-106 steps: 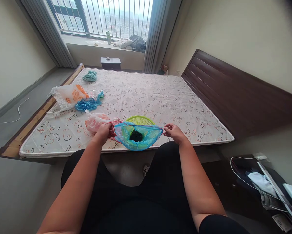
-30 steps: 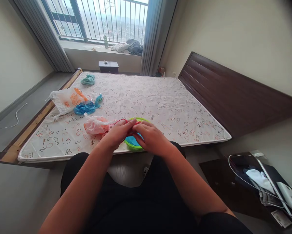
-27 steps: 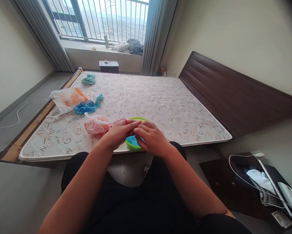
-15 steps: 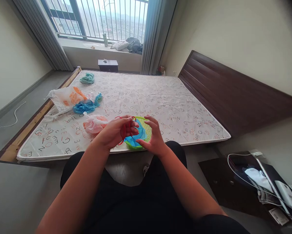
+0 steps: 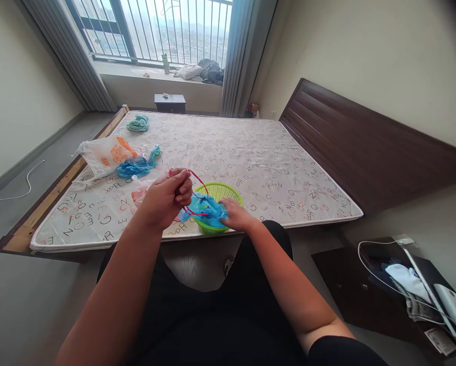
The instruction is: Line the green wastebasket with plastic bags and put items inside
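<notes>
1. Pinching a thin red cord [image 5: 198, 181] between thumb and fingers, the left hand [image 5: 170, 195] is closed in the head view, its other fingers curled in toward the palm. The cord runs from these fingertips down and to the right in loose loops, reaching a crumpled, translucent blue plastic bag [image 5: 213, 216].

2. That bag lies bunched up in a round, lime-green plastic basket [image 5: 220, 186] with a perforated wall, to the right of the left fingers and just below them; the right fingertips touch its right side.

3. The right hand [image 5: 239, 213] reaches over the basket's right rim, thumb and fingers spread apart around the bag's folds; whether they grip the plastic or only press on it, I cannot tell.

4. Behind the left hand, partly hidden by it, lies a crumpled pink plastic bag [image 5: 138, 195]. Farther beyond the left fingers are a knotted, deep-blue plastic bag [image 5: 134, 166], a white plastic bag with orange print [image 5: 98, 155] touching it, and, well apart, a coiled, teal, soft-looking bundle [image 5: 138, 123].

5. Under the basket and bags spreads a white mattress printed with scattered letters [image 5: 251, 152]. Well to the right of the right fingers stands a dark brown wooden headboard [image 5: 350, 127].
</notes>
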`<state>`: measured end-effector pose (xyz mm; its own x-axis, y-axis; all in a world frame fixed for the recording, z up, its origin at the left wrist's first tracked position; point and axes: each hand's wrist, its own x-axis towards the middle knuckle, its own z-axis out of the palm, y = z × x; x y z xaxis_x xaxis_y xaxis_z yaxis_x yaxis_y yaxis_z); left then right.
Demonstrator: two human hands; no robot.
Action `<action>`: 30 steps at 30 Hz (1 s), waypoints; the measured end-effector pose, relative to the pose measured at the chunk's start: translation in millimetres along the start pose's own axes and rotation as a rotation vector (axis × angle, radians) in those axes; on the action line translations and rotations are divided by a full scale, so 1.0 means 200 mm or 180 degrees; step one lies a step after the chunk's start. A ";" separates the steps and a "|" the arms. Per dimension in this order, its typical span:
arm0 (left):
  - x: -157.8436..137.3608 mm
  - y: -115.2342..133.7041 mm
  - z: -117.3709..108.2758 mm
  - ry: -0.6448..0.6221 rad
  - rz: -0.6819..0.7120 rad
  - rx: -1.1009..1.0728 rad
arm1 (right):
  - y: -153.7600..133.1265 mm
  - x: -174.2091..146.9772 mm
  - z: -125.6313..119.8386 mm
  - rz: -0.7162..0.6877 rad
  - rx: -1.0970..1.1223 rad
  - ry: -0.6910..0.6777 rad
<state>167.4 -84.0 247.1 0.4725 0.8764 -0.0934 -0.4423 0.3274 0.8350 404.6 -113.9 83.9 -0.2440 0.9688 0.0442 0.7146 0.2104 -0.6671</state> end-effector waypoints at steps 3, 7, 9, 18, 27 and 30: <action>0.00 -0.02 0.03 -0.0097 -0.0027 -0.0009 | -0.11 0.01 -0.01 -0.0314 0.0471 -0.0124; -0.02 -0.02 0.08 -0.0221 -0.0083 -0.0013 | -0.28 0.08 0.13 -0.0456 0.0872 0.0142; -0.04 -0.01 0.11 -0.0250 -0.0096 0.0024 | -0.31 0.12 0.24 -0.0157 0.0818 0.0364; -0.04 -0.02 0.04 0.0039 0.0210 0.0675 | -0.09 0.17 0.21 -0.0010 -0.0011 0.0019; -0.03 -0.07 0.04 -0.0333 0.0229 0.1371 | -0.55 -0.01 -0.18 -0.0709 0.0837 0.0725; -0.04 -0.06 0.05 -0.0410 0.0291 0.1679 | -0.69 -0.01 -0.14 -0.0649 0.1034 0.0800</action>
<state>177.4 -99.6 243.1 0.5541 0.8318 0.0317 -0.0595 0.0016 0.9982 324.9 -141.6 196.7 -0.1630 0.9220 0.3512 0.4160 0.3870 -0.8229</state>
